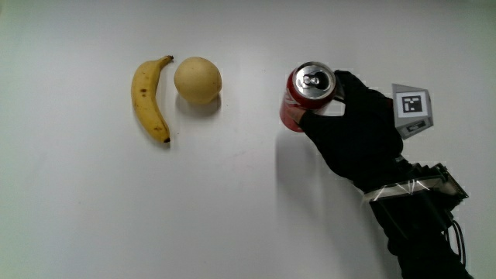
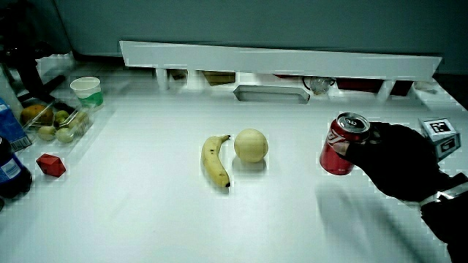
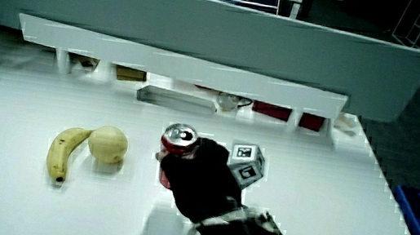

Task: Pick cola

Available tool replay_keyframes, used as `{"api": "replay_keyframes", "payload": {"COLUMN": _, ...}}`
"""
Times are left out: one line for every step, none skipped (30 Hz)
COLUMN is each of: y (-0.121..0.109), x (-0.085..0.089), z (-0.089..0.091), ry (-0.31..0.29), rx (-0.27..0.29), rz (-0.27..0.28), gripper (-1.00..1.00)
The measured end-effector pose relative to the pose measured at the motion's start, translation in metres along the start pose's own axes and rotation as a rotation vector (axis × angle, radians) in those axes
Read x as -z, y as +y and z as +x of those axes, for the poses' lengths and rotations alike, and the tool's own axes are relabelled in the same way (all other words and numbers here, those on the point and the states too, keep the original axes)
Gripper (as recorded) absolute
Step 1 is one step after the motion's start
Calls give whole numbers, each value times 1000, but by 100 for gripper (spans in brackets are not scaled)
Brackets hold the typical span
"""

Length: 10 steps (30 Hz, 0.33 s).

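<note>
A red cola can [image 1: 304,93] with a silver top stands upright on the white table [image 1: 232,201]; both side views show it too, as the can [image 2: 339,148] and the can [image 3: 174,152]. The black gloved hand [image 1: 341,116] is wrapped round the can's side, fingers curled onto it, with the patterned cube [image 1: 412,110] on its back. In both side views the hand [image 2: 395,161] [image 3: 205,179] covers part of the can. Whether the can rests on the table or is lifted a little, I cannot tell.
A banana [image 1: 149,99] and a pale round fruit [image 1: 198,80] lie side by side, apart from the can. In a side view a red cube [image 2: 50,165], a fruit tray [image 2: 55,123], a cup [image 2: 86,90] and a dark bottle [image 2: 10,172] sit near the table's edge.
</note>
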Motion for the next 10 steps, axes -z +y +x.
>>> {"api": "replay_keyframes", "payload": {"y": 1, "x": 2, "z": 0, "ry": 50, "rx": 25, "rz": -71, "gripper": 100}}
{"api": "replay_keyframes", "payload": {"y": -2, "x": 2, "z": -11, "ry": 3, "rx": -21, "rz": -13, "gripper": 100}}
{"api": "replay_keyframes", "payload": {"y": -3, "x": 4, "z": -16, "ry": 9, "rx": -39, "rz": -16, "gripper": 100}}
{"api": "replay_keyframes", "payload": {"y": 0, "x": 7, "z": -13, "ry": 64, "rx": -7, "rz": -87, "gripper": 100}}
{"api": "replay_keyframes", "payload": {"y": 1, "x": 9, "z": -16, "ry": 58, "rx": -44, "rz": -89, "gripper": 100}}
{"api": "replay_keyframes", "payload": {"y": -3, "x": 11, "z": -25, "ry": -7, "rx": -46, "rz": -53, "gripper": 100}}
{"api": "replay_keyframes", "payload": {"y": -1, "x": 13, "z": -23, "ry": 50, "rx": -63, "rz": -98, "gripper": 100}}
{"api": "replay_keyframes", "payload": {"y": -3, "x": 15, "z": -28, "ry": 67, "rx": -44, "rz": -110, "gripper": 100}}
{"api": "replay_keyframes", "payload": {"y": -4, "x": 17, "z": -32, "ry": 60, "rx": -40, "rz": -117, "gripper": 100}}
{"api": "replay_keyframes", "payload": {"y": -3, "x": 20, "z": -34, "ry": 71, "rx": -57, "rz": -118, "gripper": 100}}
